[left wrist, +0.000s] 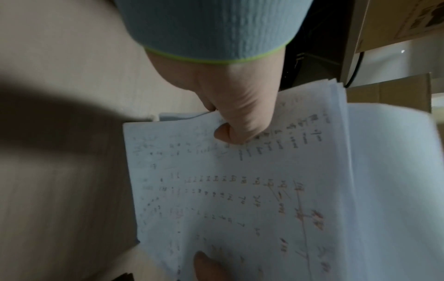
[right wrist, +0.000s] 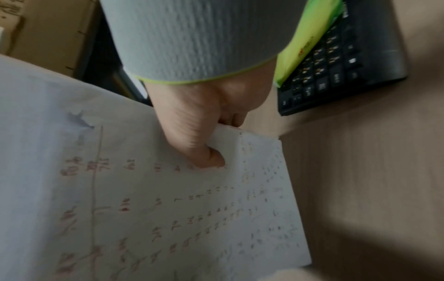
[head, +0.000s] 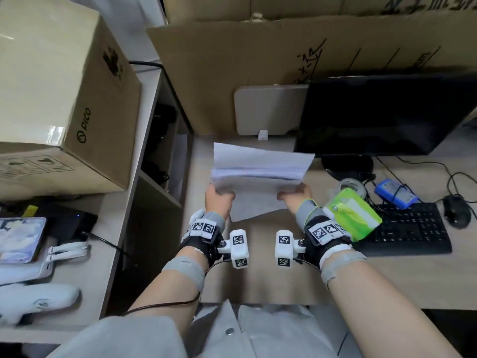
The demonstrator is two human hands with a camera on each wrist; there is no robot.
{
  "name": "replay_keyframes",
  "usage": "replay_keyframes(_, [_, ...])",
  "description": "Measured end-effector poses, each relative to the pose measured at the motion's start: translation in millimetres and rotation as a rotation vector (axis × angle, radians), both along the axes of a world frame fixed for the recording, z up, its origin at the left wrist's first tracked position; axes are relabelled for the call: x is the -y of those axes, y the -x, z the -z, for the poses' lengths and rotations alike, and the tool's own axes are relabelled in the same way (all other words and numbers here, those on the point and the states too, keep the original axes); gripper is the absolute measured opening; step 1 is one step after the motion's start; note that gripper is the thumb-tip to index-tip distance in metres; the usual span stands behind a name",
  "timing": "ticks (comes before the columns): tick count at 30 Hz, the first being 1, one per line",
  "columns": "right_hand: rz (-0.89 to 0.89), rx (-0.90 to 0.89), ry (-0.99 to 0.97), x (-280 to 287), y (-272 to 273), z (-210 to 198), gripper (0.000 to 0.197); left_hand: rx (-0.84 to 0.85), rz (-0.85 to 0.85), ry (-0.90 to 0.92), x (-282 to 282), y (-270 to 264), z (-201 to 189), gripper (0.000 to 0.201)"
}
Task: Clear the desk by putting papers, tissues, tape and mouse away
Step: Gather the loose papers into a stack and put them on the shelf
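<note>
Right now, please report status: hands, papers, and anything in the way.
Left hand and right hand both grip the papers, raised off the desk. Tissue pack, tape, mouse not yet cleared. Nothing blocking.

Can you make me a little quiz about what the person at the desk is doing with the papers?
1. True or false: both hands grip the papers.
2. Pick one. The green tissue pack lies partly on: A) the keyboard B) the monitor C) the cardboard box.
3. Fill in: the mouse sits to the ___ of the keyboard.

Key
1. True: the left hand and the right hand each pinch one near corner, thumb on top.
2. A.
3. Right.
</note>
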State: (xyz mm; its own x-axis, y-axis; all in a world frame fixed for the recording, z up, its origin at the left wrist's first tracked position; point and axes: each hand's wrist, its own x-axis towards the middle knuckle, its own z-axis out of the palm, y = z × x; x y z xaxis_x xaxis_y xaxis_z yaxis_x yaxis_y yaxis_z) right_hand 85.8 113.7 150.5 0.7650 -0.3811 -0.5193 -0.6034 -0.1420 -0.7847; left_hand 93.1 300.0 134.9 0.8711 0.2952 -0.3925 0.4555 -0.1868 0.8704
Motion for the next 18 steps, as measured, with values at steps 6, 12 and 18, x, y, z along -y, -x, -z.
replay_keyframes(6, [-0.025,-0.161,0.005,10,11,-1,0.045,-0.046,0.043,-0.021,4,-1,0,0.022])
replay_keyframes(12, [0.165,0.154,0.028,0,-3,-22,0.005,0.136,-0.091,0.060,7,-18,-36,0.010])
replay_keyframes(18, [0.187,0.372,-0.051,-8,-11,-38,0.015,0.384,-0.128,0.115,0,-28,-67,0.027])
